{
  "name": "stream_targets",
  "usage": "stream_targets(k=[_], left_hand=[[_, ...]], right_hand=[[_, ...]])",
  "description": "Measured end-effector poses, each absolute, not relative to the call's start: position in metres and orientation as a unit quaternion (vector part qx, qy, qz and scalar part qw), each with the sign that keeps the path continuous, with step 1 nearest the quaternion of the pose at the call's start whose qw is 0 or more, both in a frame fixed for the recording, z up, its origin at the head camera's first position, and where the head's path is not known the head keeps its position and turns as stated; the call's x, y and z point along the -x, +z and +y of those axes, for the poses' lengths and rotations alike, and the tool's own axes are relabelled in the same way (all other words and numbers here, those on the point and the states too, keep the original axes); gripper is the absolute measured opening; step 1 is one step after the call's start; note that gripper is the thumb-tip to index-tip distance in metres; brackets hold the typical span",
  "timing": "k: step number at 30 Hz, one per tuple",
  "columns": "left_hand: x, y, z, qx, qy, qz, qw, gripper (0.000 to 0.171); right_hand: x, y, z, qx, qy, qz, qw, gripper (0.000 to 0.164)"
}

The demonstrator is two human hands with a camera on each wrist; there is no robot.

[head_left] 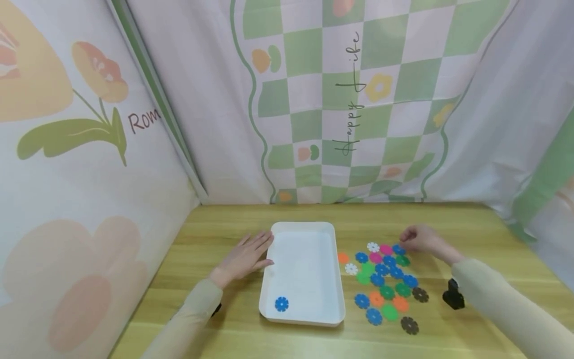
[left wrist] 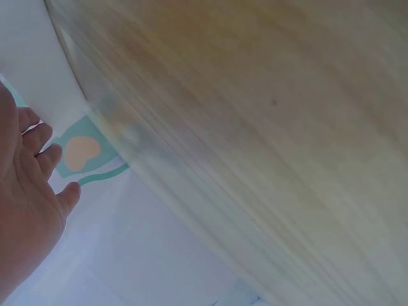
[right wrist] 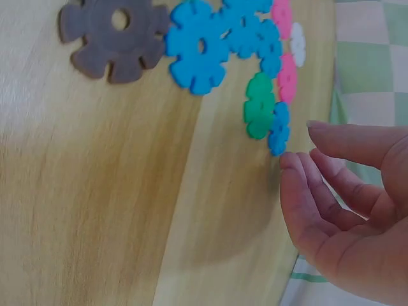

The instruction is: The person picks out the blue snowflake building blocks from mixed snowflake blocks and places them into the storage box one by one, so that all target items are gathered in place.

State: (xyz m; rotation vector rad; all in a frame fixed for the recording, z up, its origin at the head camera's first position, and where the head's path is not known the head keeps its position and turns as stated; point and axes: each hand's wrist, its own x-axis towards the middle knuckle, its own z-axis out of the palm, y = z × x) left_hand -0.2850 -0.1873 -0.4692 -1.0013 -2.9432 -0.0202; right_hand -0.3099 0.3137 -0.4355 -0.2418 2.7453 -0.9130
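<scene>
My left hand (head_left: pixel 244 257) lies with fairly straight fingers against the left rim of a white tray (head_left: pixel 305 279). One blue snowflake-shaped disc (head_left: pixel 281 304) lies inside near the tray's front left corner. On the tray's right, my right hand (head_left: pixel 423 240) is at the far edge of a spread of coloured discs. Its thumb and bent fingers stand apart in the right wrist view, with nothing visible between them. Closest to those fingertips is a blue disc (right wrist: pixel 278 131), next to a green disc (right wrist: pixel 259 107). The left wrist view shows only part of the left hand (left wrist: pixel 32 185).
Flat notched discs in several colours cover the table right of the tray, among them a brown disc (head_left: pixel 410 325), an orange disc (head_left: pixel 400 303) and a white disc (head_left: pixel 351 269). A patterned curtain (head_left: pixel 305 119) closes off the back of the wooden table (head_left: pixel 215 304).
</scene>
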Motion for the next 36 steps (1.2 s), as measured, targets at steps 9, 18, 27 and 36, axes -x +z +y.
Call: stream_targets(k=[9, 18, 27, 36], left_hand=[[0.285, -0.472, -0.187, 0.317, -0.004, -0.948, 0.011, 0.074], [0.284, -0.470, -0.187, 0.321, -0.010, -0.947, 0.018, 0.072], [0.284, -0.470, -0.187, 0.316, -0.014, -0.949, 0.014, 0.073], [0.284, -0.470, -0.187, 0.312, -0.021, -0.950, 0.008, 0.074]], right_hand=[[0.311, -0.444, 0.313, 0.087, -0.271, 0.953, 0.100, 0.031], [0.313, -0.448, 0.311, 0.087, -0.259, 0.957, 0.096, 0.036], [0.313, -0.450, 0.310, 0.084, -0.263, 0.956, 0.094, 0.032], [0.314, -0.451, 0.314, 0.091, -0.293, 0.947, 0.100, 0.028]])
